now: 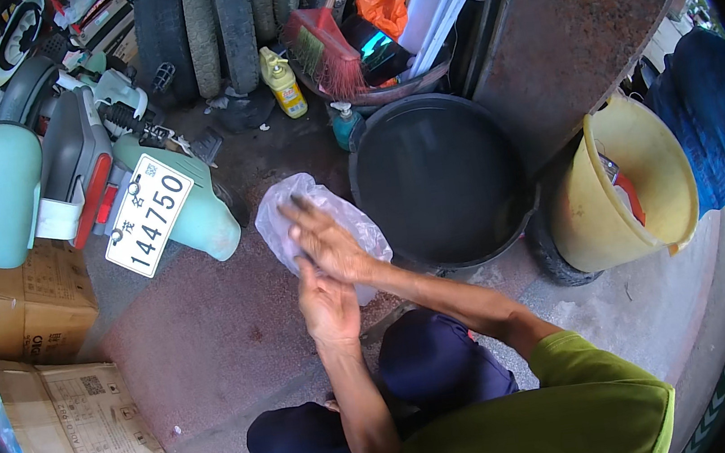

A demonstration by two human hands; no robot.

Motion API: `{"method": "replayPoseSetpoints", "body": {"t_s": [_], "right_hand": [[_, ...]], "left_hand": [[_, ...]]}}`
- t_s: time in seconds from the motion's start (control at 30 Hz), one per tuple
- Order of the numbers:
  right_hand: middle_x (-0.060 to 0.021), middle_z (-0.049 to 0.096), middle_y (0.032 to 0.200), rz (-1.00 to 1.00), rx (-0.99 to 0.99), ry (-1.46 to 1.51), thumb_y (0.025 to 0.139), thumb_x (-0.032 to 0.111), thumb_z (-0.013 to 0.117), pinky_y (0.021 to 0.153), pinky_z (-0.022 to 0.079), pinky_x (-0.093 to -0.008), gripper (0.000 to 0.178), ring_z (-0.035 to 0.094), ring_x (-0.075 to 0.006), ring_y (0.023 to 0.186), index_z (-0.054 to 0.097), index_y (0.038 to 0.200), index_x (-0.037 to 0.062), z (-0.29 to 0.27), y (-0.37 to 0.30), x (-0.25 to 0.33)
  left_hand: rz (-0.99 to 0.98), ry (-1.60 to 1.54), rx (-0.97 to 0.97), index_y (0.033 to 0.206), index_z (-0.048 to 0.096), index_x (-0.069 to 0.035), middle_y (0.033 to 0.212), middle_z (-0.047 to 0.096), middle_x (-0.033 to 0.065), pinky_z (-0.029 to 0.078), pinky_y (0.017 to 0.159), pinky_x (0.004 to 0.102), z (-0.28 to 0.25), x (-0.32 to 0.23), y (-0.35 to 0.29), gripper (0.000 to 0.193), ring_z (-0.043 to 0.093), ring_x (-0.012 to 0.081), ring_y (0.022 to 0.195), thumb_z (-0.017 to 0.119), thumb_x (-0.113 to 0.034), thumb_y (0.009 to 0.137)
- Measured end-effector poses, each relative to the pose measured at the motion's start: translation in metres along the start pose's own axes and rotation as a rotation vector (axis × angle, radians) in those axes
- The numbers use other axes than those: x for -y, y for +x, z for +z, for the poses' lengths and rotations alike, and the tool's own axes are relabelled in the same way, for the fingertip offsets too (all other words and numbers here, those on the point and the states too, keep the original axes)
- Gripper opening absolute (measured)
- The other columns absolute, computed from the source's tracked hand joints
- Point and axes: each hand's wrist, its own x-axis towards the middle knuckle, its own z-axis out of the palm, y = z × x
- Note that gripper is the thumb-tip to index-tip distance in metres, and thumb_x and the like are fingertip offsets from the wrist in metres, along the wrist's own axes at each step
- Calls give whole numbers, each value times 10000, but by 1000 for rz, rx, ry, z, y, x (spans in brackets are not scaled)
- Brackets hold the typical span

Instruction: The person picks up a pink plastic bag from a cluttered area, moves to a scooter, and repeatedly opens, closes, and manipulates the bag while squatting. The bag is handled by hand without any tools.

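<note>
A thin, whitish translucent plastic bag (277,228) lies crumpled on the ground in front of me. Over it, my right hand (333,246) is stretched out flat, its fingers apart and slightly blurred, with dark smudges at the tips. My left hand (331,310) is turned palm up just below, meeting the right at the fingers. Part of the left fingers is hidden behind the right hand. Nothing shows held in either hand. Just right of the bag stands a wide black tub (443,180) with dark liquid-looking contents.
A mint-green scooter rear (183,199) with a white plate is at left, above cardboard boxes (88,423). Tyres (201,38), a yellow bottle (282,82), a blue pump bottle (347,127) and a bin with a red broom (332,54) stand behind. A yellow bucket (581,200) is at right.
</note>
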Motion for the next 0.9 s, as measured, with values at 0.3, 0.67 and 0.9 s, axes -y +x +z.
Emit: {"method": "replayPoseSetpoints", "body": {"t_s": [0.3, 0.67, 0.9], "right_hand": [[-184, 389, 1465, 31, -12, 332, 1009, 401, 399, 1139, 253, -391, 540, 314, -323, 1392, 408, 1416, 47, -11, -17, -3], [-30, 646, 857, 262, -320, 873, 972, 224, 539, 728, 487, -246, 243, 591, -93, 749, 618, 1005, -4, -88, 0, -9], [-23, 648, 821, 195, -33, 543, 884, 258, 681, 678, 472, -257, 293, 569, -80, 743, 656, 974, -19, -83, -4, 27]], "left_hand": [[59, 123, 27, 1430, 318, -9, 1433, 400, 136, 309, 1114, 400, 10, 5, -4, 595, 392, 244, 1329, 392, -425, 1010], [293, 284, -54, 1325, 495, 7, 1257, 572, 210, 282, 1080, 434, -20, -40, -18, 787, 473, 280, 1256, 458, -652, 898], [189, 326, -326, 947, 623, -54, 1068, 623, 103, 458, 903, 433, 9, -56, 19, 372, 583, 232, 1017, 674, -413, 862]]}}
